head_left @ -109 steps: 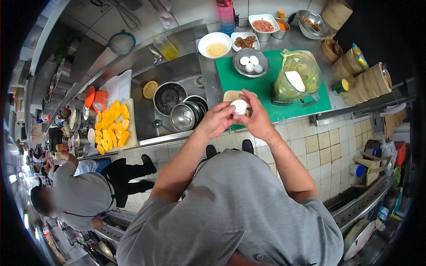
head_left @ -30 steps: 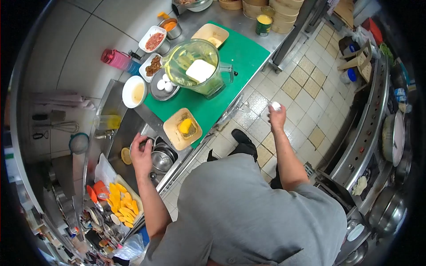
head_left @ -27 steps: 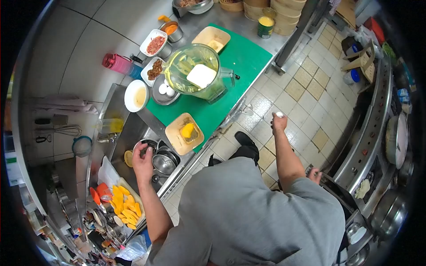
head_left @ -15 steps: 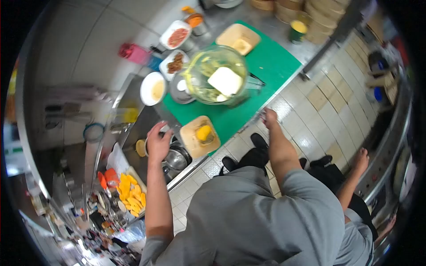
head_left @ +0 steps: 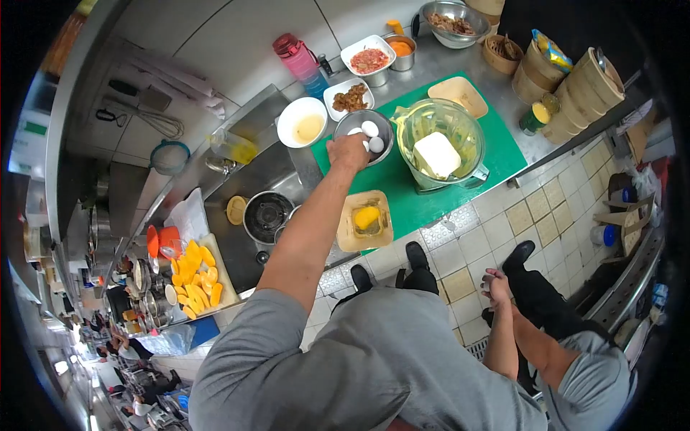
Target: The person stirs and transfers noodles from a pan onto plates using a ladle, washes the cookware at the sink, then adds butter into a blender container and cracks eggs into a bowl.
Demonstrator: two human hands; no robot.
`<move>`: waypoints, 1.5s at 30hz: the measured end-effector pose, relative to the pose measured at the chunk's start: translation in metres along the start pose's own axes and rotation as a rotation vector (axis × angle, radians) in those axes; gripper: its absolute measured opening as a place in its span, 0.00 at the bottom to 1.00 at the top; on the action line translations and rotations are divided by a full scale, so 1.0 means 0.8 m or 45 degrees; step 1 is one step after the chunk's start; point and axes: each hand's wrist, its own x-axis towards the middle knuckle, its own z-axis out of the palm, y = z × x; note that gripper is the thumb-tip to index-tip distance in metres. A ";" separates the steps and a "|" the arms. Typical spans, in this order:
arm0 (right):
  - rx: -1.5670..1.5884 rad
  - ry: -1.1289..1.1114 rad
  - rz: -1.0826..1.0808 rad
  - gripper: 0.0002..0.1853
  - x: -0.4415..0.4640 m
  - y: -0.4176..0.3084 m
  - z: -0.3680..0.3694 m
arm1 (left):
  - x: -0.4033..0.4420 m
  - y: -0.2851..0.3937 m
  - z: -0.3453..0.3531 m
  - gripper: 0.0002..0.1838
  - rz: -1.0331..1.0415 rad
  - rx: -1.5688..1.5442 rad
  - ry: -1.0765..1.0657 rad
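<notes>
My left hand (head_left: 347, 153) reaches into a grey metal bowl (head_left: 388, 149), its fingers curled round a white egg (head_left: 365, 146) near the rim. Other white eggs (head_left: 369, 128) lie in the bowl. My right hand (head_left: 496, 287) hangs low over the floor, fingers loosely bent, with nothing visible in them; a co-worker's forearm (head_left: 539, 337) shows just beside it. Right of the bowl stands a clear blender jug (head_left: 471, 136) with a white block (head_left: 437, 155) in it. A square tan tub (head_left: 345, 233) holding yellow food (head_left: 367, 217) sits nearer me.
A green cutting board (head_left: 496, 154) covers part of the steel counter. Behind stand a white bowl (head_left: 291, 126), dishes of minced meat (head_left: 368, 60) and brown food (head_left: 351, 97), and a pink bottle (head_left: 295, 57). At left, a sink (head_left: 223, 190) contains a pot (head_left: 269, 215); sliced mango-coloured pieces (head_left: 194, 273) lie beyond.
My left hand has gone from above the sink to the egg bowl, closing on an egg. My right hand has dropped back from the counter edge. The view has shifted left.
</notes>
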 end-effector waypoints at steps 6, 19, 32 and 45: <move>-0.585 0.110 -0.711 0.18 -0.069 -0.063 0.011 | -0.059 -0.062 0.012 0.25 0.160 -0.346 0.235; -0.257 -0.370 -2.229 0.24 -0.319 -0.294 0.294 | -0.271 -0.085 0.030 0.22 0.148 -2.015 -0.039; 0.287 -1.235 -0.628 0.24 -0.259 -0.277 0.344 | -0.291 -0.100 0.030 0.20 0.103 -2.039 0.091; -0.520 -0.711 -1.481 0.22 -0.239 -0.285 0.363 | -0.269 -0.071 0.042 0.17 0.068 -1.741 0.248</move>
